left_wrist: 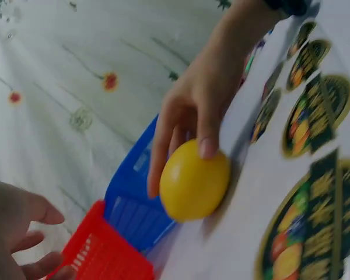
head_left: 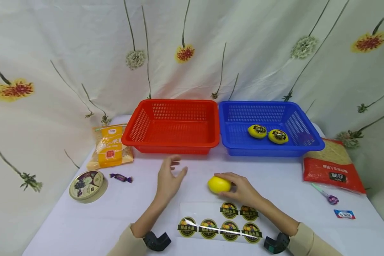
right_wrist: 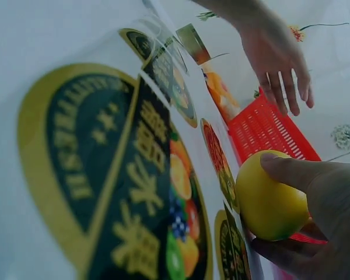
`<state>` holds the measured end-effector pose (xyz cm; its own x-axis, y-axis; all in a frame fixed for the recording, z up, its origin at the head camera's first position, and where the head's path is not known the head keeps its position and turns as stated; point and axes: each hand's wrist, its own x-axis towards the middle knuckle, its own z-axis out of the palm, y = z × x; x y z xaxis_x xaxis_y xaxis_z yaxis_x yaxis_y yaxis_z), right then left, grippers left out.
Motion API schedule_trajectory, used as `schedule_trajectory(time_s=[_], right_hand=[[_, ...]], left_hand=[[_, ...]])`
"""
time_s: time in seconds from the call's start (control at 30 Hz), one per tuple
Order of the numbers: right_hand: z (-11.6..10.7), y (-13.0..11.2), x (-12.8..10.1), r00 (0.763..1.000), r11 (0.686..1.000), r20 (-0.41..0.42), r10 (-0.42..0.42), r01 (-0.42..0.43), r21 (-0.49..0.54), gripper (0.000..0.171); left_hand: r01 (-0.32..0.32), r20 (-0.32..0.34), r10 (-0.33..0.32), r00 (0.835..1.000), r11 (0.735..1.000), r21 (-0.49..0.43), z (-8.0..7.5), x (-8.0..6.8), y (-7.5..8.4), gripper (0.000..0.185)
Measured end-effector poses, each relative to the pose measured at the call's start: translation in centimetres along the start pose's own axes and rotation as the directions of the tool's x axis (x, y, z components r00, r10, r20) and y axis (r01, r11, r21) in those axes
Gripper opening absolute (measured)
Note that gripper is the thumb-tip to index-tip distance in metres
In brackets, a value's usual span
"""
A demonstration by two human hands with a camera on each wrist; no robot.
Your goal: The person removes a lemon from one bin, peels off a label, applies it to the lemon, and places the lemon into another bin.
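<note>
The white-clothed worktop [head_left: 83, 220] carries a red basket [head_left: 174, 124] beside a blue basket [head_left: 268, 151], a sticker sheet [head_left: 220, 224] (near edge), a round tin [head_left: 87, 185], two food bags [head_left: 110, 147] [head_left: 332, 165], wrapped sweets [head_left: 121, 177] and a yellow lemon [head_left: 218, 185].

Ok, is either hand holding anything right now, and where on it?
The right hand holds the yellow lemon on the table, fingers over its top and right side, thumb below. The left hand is open and holds nothing.

yellow lemon [head_left: 219, 184]; red basket [head_left: 174, 142]; blue basket [head_left: 268, 150]; floral backdrop [head_left: 83, 53].
</note>
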<state>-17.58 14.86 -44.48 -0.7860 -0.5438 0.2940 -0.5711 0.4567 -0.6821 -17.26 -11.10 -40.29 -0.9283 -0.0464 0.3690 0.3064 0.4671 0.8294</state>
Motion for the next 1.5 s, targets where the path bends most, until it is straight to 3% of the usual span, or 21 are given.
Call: schedule_trajectory(time_s=[0.07, 0.13, 0.2, 0.27, 0.37, 0.43, 0.53, 0.77, 1.17, 1.37, 1.5], right_hand=[[-0.2, -0.1, -0.2, 1.0, 1.0, -0.021, 0.003, -0.004, -0.026, 0.065], [-0.7, -0.4, -0.6, 0.998, 0.998, -0.06, 0.025, -0.028, -0.05, 0.069], [-1.3, -0.6, -1.1, 0.991, 0.997, -0.123, 0.049, -0.056, -0.053, 0.069], [-1.8, -0.8, -1.9, 0.978, 0.997, -0.2, 0.054, -0.062, -0.036, 0.065], [-2.0, -0.9, -3.1, 0.952, 1.0, -0.305, 0.02, -0.022, -0.005, 0.05], [-1.9, -1.0, -3.8, 0.941, 1.0, -0.339, -0.006, 0.009, 0.006, 0.039], [-1.2, -0.8, -4.7, 0.944, 1.0, -0.328, -0.023, 0.024, -0.001, 0.028], [0.1, -0.4, -5.2, 0.975, 0.998, -0.219, -0.039, 0.027, -0.057, 0.022], [0.4, -0.2, -5.1, 0.964, 0.991, -0.235, -0.125, 0.131, 0.009, 0.018], [-0.6, -1.3, -5.0, 0.982, 0.974, -0.184, -0.038, 0.077, 0.212, 0.017], [-2.1, -3.1, -4.3, 0.975, 0.967, -0.212, 0.066, -0.009, 0.256, 0.013]], left_hand=[[-0.105, 0.171, 0.09, 0.981, 0.991, 0.081, 0.9, -1.6, 0.6, 0.031], [-0.171, 0.338, 0.123, 0.933, 0.978, 0.117, 1.7, -3.0, 0.6, 0.027], [-0.206, 0.459, 0.115, 0.881, 0.966, 0.153, 2.5, -3.9, 0.3, 0.027], [-0.228, 0.514, 0.101, 0.852, 0.955, 0.191, 3.0, -4.5, -0.2, 0.029], [-0.266, 0.533, 0.094, 0.841, 0.93, 0.255, 3.4, -4.9, -0.9, 0.029], [-0.296, 0.53, 0.11, 0.841, 0.913, 0.281, 3.5, -5.0, -1.2, 0.026], [-0.317, 0.516, 0.132, 0.846, 0.903, 0.29, 3.7, -5.1, -1.4, 0.021], [-0.308, 0.48, 0.16, 0.863, 0.919, 0.246, 3.7, -5.0, -1.2, 0.018], [-0.297, 0.454, 0.162, 0.876, 0.923, 0.244, 3.7, -5.2, -1.0, 0.017], [-0.302, 0.436, 0.157, 0.886, 0.91, 0.285, 3.6, -5.1, -1.2, 0.022], [-0.305, 0.388, 0.179, 0.904, 0.906, 0.294, 3.7, -4.3, -1.0, 0.043]])
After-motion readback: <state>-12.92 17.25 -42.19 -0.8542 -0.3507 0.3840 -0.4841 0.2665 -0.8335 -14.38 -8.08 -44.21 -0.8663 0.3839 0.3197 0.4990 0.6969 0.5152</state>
